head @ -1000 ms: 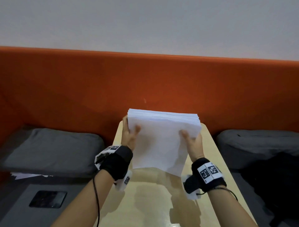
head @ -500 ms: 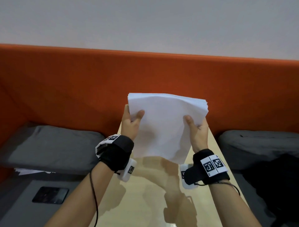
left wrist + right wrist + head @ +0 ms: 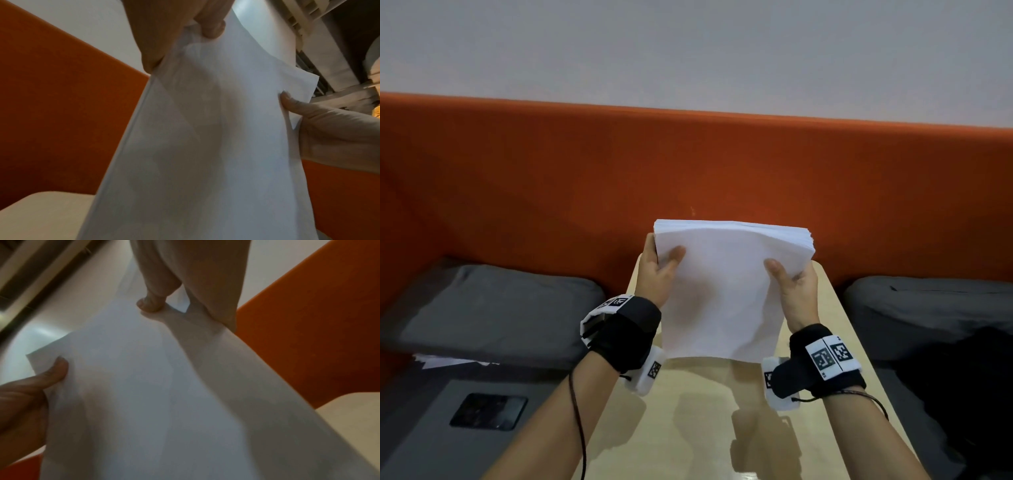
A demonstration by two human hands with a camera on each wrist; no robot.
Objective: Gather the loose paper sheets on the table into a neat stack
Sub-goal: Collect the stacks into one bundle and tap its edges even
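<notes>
Left hand (image 3: 655, 274): thumb curled over front of paper stack (image 3: 726, 294), gripping its left edge. Right hand (image 3: 796, 287): thumb pinching right edge likewise. Stack: white sheets, held upright, lower edge above light wooden table (image 3: 688, 428). Beyond: orange backrest (image 3: 551, 178), grey cushions (image 3: 496, 308) either side.

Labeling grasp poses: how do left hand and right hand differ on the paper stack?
The left hand grips the paper stack at its left edge, nearer the top corner; the right hand grips the right edge slightly lower. The left thumb points up-right across the front sheet; the right thumb points up-left. Both pinch with the thumb in front and the fingers behind, holding the stack upright over the table.
</notes>
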